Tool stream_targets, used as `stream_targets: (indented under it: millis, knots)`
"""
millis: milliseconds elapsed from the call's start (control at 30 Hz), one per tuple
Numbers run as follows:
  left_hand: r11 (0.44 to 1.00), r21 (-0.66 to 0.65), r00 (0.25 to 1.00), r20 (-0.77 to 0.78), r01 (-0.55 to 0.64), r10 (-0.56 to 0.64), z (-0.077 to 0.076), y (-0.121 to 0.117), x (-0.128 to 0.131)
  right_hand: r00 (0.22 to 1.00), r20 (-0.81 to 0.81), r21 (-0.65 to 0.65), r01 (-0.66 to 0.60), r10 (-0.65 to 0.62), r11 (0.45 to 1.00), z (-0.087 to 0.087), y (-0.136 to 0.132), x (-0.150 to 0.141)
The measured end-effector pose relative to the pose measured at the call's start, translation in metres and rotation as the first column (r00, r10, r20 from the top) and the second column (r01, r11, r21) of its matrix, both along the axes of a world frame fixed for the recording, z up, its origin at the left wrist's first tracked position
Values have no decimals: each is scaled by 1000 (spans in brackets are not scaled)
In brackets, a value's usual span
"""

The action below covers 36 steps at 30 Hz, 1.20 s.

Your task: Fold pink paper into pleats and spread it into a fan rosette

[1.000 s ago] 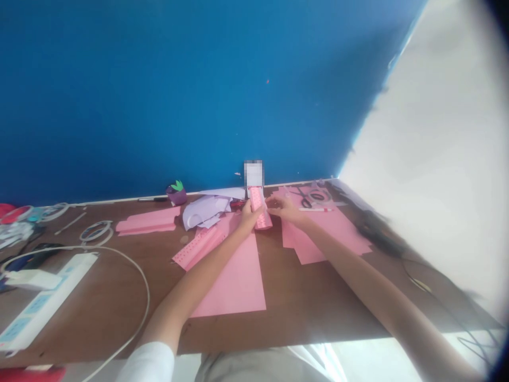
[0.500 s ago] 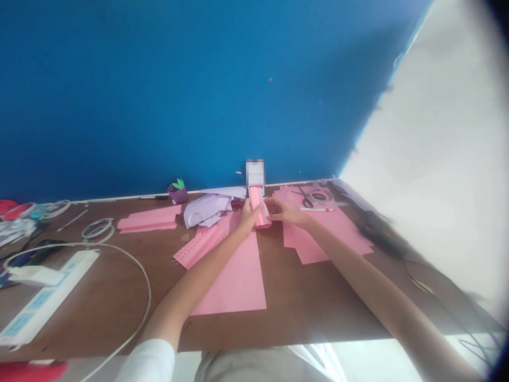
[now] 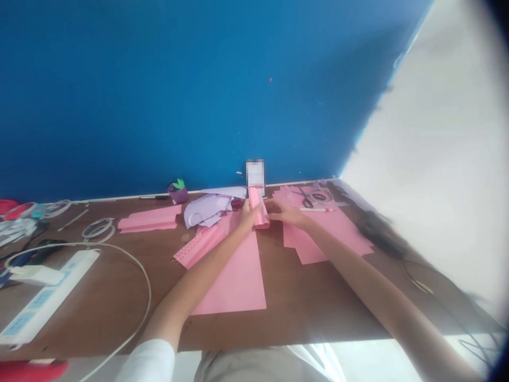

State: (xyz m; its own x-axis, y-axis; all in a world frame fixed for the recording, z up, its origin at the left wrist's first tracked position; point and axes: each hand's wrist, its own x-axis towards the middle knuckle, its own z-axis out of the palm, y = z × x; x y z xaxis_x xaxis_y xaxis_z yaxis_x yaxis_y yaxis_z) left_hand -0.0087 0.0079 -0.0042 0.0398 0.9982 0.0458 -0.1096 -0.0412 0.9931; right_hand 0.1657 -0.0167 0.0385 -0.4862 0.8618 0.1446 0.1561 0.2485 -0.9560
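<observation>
A folded strip of pink patterned paper [image 3: 259,208] stands nearly upright above the brown table, near its back edge. My left hand [image 3: 248,216] is closed round its left side. At its right edge, the fingertips of my right hand [image 3: 285,213] press on the paper; that contact is small and partly hidden. Below my left forearm lies a plain pink sheet [image 3: 234,286], with another folded patterned pink piece [image 3: 199,245] beside it. More pink sheets [image 3: 310,241] spread under my right forearm.
Scissors [image 3: 308,200], a tape roll [image 3: 320,196] and a red-and-white pen [image 3: 317,209] lie on the right sheets. Crumpled lilac paper [image 3: 207,208], folded pink paper [image 3: 150,219] and a small purple pot [image 3: 178,194] are left. A power strip [image 3: 47,297] and looping cable [image 3: 147,270] lie nearer.
The lower right edge of the folded pink paper has drawn slightly inward. Both hands stay in almost the same place.
</observation>
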Motion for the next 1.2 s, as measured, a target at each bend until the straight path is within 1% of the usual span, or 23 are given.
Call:
stream_targets:
  millis: [167,333,433,500,667,767,867,967,1033,1100,1200]
  knots:
    - [1000,13,1000,-6,-9,9,1,0,1,1000,13,3,11,-11,1000,1,-1,0]
    - [999,2,997,-66,-36,36,7,-3,1,1000,22,13,16,-16,1000,-7,3,2]
    - [999,0,999,-42,-35,35,12,-5,1,1000,13,9,7,-7,1000,-12,6,2]
    - [1000,2,999,-32,-27,27,12,-5,1,1000,3,8,18,-18,1000,-14,7,1]
    - [999,5,995,-91,-47,48,8,-3,3,998,-4,8,66,-66,998,-15,6,-4]
    - [999,33,996,-90,-7,10,11,-5,5,993,2,24,117,-117,993,-16,6,-8]
    - [998,55,995,-95,30,-25,17,-10,8,978,17,25,207,-207,978,-19,7,-11]
    - [997,40,993,-108,62,-58,21,-14,8,963,9,12,269,-269,963,-21,9,-11]
    - [996,30,993,-90,84,-81,21,-15,7,956,0,-6,293,-293,956,-21,9,-11]
    - [997,18,995,-66,76,-75,20,-15,6,948,1,-19,317,-317,948,-20,8,-12]
    - [1000,-4,999,-53,10,-10,15,-11,5,934,2,8,357,-357,934,-20,7,-13]
